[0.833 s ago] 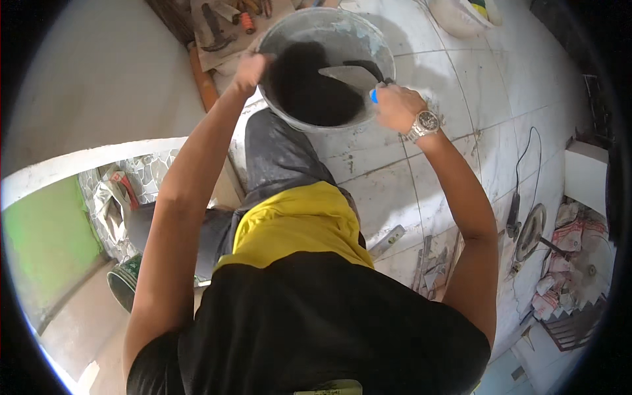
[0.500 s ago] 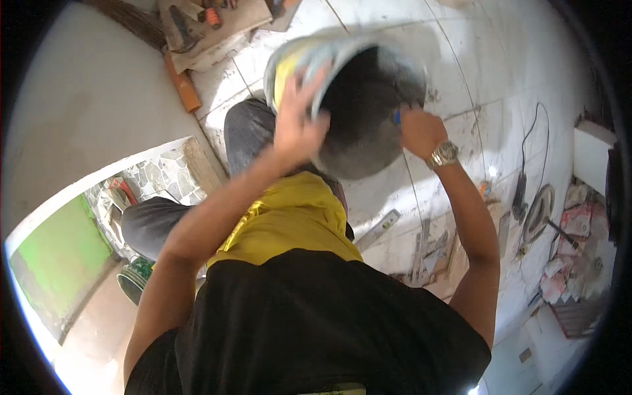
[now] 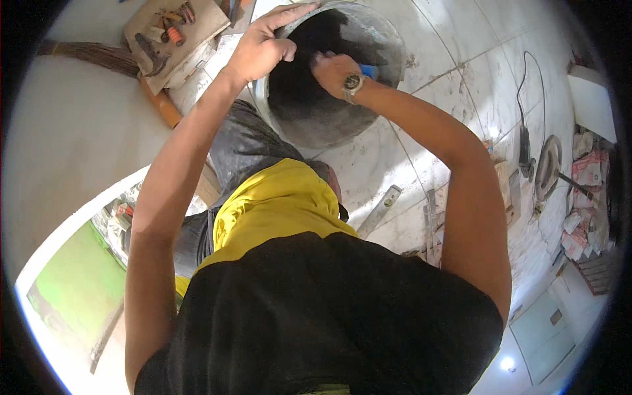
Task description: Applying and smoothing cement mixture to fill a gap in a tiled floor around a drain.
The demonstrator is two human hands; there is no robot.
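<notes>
My left hand (image 3: 266, 41) grips the upper-left rim of a tilted grey bucket (image 3: 349, 128) with dark material inside. My right hand (image 3: 334, 74) reaches into the bucket, closed on a trowel with a blue handle (image 3: 368, 69); the blade is hidden in the dark interior. The bucket rests just beyond my dusty grey trouser leg (image 3: 240, 135).
At upper left are a board (image 3: 204, 20) with a hammer (image 3: 151, 56) and small tools, an orange pipe (image 3: 161, 102) and a bundle of sticks (image 3: 99, 54). On the tiles (image 3: 447, 105) lie a level (image 3: 382, 207), a corded tool (image 3: 525, 151) and, farther right, crumpled sacks (image 3: 579, 224).
The bucket has been tipped from its more upright position and now sits higher in the picture. My left hand has moved along to its upper-left rim; my right hand has moved leftward, deeper inside.
</notes>
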